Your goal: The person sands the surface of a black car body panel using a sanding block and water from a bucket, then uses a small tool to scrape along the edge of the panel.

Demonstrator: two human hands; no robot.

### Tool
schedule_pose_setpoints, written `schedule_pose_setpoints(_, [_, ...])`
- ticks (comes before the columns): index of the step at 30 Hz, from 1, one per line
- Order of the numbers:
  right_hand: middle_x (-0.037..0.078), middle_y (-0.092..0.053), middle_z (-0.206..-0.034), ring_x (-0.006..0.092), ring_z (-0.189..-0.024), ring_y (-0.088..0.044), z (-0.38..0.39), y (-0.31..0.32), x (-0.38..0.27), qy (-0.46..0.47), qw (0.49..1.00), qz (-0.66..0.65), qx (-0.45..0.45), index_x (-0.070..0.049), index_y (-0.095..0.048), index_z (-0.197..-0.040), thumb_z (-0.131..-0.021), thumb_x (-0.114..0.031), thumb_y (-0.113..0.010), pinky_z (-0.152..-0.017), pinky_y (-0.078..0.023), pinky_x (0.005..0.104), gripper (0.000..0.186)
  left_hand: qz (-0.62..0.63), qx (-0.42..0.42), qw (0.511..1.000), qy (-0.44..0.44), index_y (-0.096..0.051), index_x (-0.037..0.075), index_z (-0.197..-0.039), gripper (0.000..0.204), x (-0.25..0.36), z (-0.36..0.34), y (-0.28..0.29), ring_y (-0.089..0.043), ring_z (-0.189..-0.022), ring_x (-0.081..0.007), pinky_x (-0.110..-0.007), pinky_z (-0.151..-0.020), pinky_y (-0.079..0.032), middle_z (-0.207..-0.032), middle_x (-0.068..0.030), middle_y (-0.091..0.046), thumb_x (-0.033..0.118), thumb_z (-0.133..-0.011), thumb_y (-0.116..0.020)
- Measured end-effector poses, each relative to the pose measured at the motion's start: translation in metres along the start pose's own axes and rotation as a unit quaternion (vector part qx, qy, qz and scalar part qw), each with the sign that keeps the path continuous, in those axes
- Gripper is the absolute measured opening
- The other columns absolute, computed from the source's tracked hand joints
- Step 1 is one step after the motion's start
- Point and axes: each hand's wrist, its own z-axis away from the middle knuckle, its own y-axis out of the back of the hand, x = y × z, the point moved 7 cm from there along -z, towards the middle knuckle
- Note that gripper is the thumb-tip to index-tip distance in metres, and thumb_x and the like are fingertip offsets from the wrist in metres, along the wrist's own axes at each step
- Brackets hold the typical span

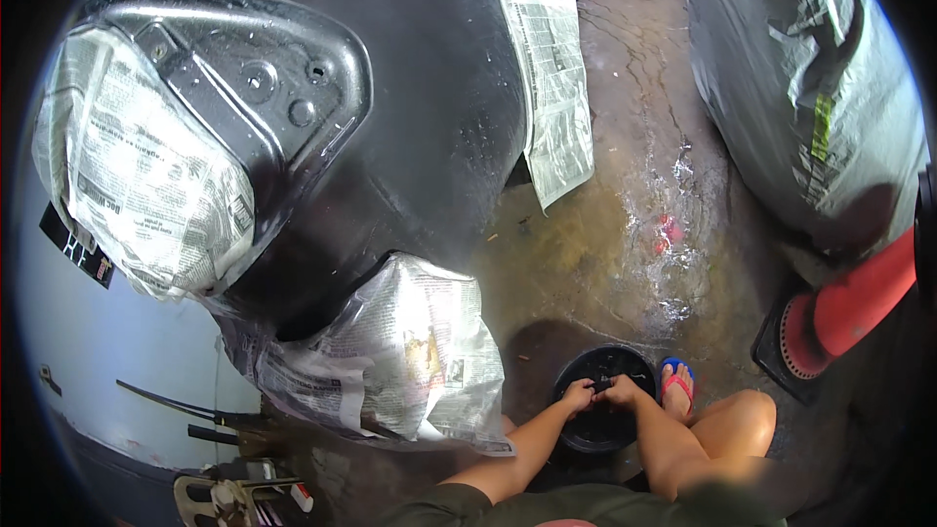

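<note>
Both hands are over a round black bucket [597,441] on the floor in front of me. My left hand [578,394] is closed at the bucket's left half, and my right hand [618,390] is closed just to its right. Between their fingers is a small dark piece [601,385], too small and dark to name. Both hands seem to grip it. The bucket's inside is dark, with what looks like liquid in it.
A black car body panel [439,88] fills the upper left, with newspaper masking [429,332] hanging close to my left arm. A red traffic cone [859,307] lies tilted at right, below a grey-covered vehicle [771,68]. The concrete floor [625,263] is wet.
</note>
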Motion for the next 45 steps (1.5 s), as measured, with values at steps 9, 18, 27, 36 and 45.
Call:
schedule_pose_setpoints(9, [0.016,-0.073,-0.107,0.0261,-0.096,-0.069,-0.009,0.05,-0.053,0.345,0.932,0.113,0.003,0.001,-0.069,-0.117,-0.089,-0.026,-0.076,-0.087,-0.057,0.0392,0.039,-0.317,0.06,0.818,-0.475,-0.024,0.006,-0.164,0.077,0.224,0.255,-0.065,-0.037,-0.147,-0.0506,-0.052,-0.12,-0.037,-0.166,-0.033,-0.02,0.031,-0.103,-0.063])
schedule_pose_setpoints(18, [0.02,-0.032,-0.169,0.0274,-0.157,-0.03,0.244,-0.019,-0.521,0.651,0.748,-0.036,0.126,0.0,-0.033,-0.162,-0.112,-0.037,-0.049,-0.127,-0.024,0.0376,0.064,-0.475,0.161,0.662,-0.557,-0.063,0.0,-0.138,0.05,0.336,0.557,0.032,-0.062,-0.128,-0.0409,-0.047,-0.107,-0.053,-0.145,-0.0249,-0.056,0.02,-0.094,-0.076])
schedule_pose_setpoints(27, [0.025,0.003,-0.174,0.0397,-0.162,0.006,0.268,-0.131,-0.558,0.728,0.661,0.107,0.147,0.001,0.0,-0.167,-0.113,-0.047,-0.029,-0.13,-0.005,0.0523,0.077,-0.59,0.511,0.257,-0.57,-0.07,0.004,-0.11,0.035,0.41,0.649,0.146,-0.061,-0.122,-0.0389,-0.05,-0.104,-0.05,-0.127,-0.0125,-0.066,0.009,-0.077,-0.082])
schedule_pose_setpoints(36, [0.033,-0.008,-0.171,0.0454,-0.161,-0.002,0.273,-0.123,-0.533,0.777,0.602,0.132,0.125,0.01,-0.013,-0.163,-0.113,-0.036,-0.034,-0.131,-0.007,0.0488,0.071,-0.51,0.608,0.237,-0.56,-0.07,0.004,-0.098,0.022,0.401,0.64,0.148,-0.066,-0.093,-0.0327,-0.041,-0.084,-0.055,-0.102,-0.0123,-0.067,0.011,-0.08,-0.081])
schedule_pose_setpoints(45, [0.032,0.007,-0.171,0.0438,-0.161,0.006,0.277,-0.089,-0.639,0.784,0.568,0.164,0.192,0.008,0.0,-0.164,-0.112,-0.048,-0.022,-0.131,-0.002,0.0484,0.079,-0.529,0.605,0.243,-0.542,-0.066,0.001,-0.093,0.021,0.402,0.635,0.147,-0.064,-0.09,-0.0317,-0.041,-0.08,-0.054,-0.099,-0.0142,-0.063,0.013,-0.082,-0.079])
